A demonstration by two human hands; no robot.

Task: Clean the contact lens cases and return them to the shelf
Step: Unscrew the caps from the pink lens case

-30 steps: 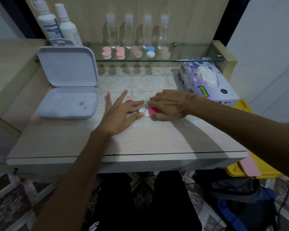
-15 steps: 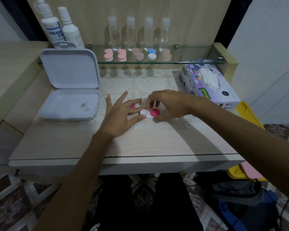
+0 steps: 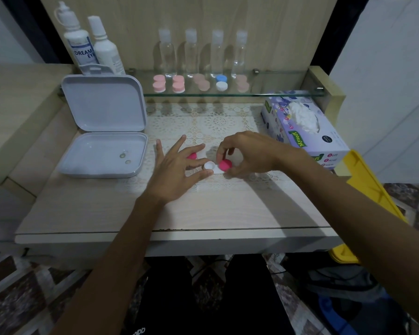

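In the head view we see a white contact lens case (image 3: pixel 212 167) lying on the lace mat (image 3: pixel 218 124) near the middle of the table (image 3: pixel 228 209), its left well uncovered. Our left hand (image 3: pixel 177 174) rests flat with fingers spread, the fingertips touching the case's left end, and a loose pink cap (image 3: pixel 192 156) shows between those fingers just to the left. Our right hand (image 3: pixel 246 153) curls over the case's right end, thumb and fingers pinching the magenta cap (image 3: pixel 225 164) that sits on the right well. To the far left an open white box (image 3: pixel 104 139) stands with its lid upright and two small round things in its tray. On the glass shelf (image 3: pixel 264 93) at the far side sit five more lens cases (image 3: pixel 200 82), four pinkish and one blue and white, with four clear bottles (image 3: pixel 202 54) behind them and two solution bottles (image 3: pixel 90 49) at the far left. A tissue box (image 3: pixel 302 126) lies to the right, and a yellow bin (image 3: pixel 370 189) stands beside the table's right edge.
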